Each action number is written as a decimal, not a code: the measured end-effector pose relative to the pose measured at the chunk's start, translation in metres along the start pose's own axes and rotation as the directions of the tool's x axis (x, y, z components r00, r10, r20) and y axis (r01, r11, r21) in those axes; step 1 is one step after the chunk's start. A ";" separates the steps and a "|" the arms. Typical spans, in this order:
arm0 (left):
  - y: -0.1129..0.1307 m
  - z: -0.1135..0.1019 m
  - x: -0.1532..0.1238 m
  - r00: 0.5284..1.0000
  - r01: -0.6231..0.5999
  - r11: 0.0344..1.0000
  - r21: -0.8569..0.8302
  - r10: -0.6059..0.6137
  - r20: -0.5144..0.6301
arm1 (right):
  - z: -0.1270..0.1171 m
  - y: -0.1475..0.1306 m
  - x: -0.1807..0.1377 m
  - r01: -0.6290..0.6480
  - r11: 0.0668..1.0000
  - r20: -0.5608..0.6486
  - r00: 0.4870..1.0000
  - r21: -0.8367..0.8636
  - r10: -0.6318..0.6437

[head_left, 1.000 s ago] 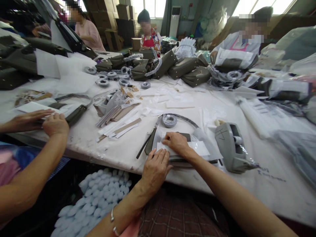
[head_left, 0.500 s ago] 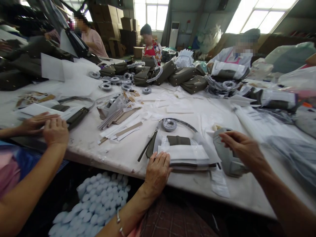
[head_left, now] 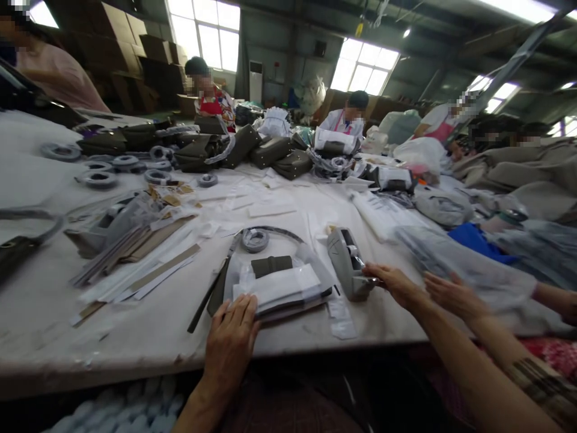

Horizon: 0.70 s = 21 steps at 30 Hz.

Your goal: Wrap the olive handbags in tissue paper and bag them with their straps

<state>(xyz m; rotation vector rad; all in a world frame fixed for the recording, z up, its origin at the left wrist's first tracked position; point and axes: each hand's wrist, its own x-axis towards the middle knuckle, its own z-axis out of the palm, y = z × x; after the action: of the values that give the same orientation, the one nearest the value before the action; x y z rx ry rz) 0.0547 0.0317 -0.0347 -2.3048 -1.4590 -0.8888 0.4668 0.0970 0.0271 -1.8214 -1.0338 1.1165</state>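
A dark olive handbag (head_left: 272, 264), partly wrapped in white sheet and clear film, lies on the table in front of me. Its strap, also wrapped, arches behind it, and a coiled grey wrapped strap (head_left: 255, 240) sits inside that arch. My left hand (head_left: 232, 334) rests with extended fingers on the bag's near left corner. Right of the bag stands a grey tape dispenser (head_left: 345, 258). At the dispenser's near end, the fingertips of my right hand (head_left: 399, 287) pinch what looks like the shiny end of the clear tape.
Paper and card strips (head_left: 153, 270) lie to the left. Several olive bags (head_left: 238, 144) and wrapped coils are heaped along the far side. A co-worker's hand (head_left: 457, 294) is close beyond my right forearm, near plastic sleeves (head_left: 428, 252). Other people work across the table.
The view has swung right. My right hand has moved from above the dispenser to its near end. My left hand stays on the bag; a co-worker's arms have come into view at right.
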 end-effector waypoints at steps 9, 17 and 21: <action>-0.001 -0.001 0.001 1.000 -0.014 1.000 0.013 0.014 -0.003 | 0.009 -0.021 -0.013 0.109 0.989 -0.208 0.974 0.096 -0.087; 0.001 0.001 -0.002 1.000 0.025 0.999 -0.042 -0.025 -0.004 | 0.008 0.007 -0.061 0.146 0.984 -0.207 0.971 0.103 -0.123; 0.001 0.000 -0.002 0.998 0.059 0.996 -0.067 -0.056 0.037 | 0.008 0.031 -0.053 0.073 0.995 -0.193 0.979 0.072 -0.058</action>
<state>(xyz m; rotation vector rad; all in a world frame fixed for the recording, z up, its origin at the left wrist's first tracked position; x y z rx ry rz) 0.0552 0.0296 -0.0363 -2.3493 -1.5397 -0.9318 0.4511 0.0387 0.0139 -1.7795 -0.9174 0.9105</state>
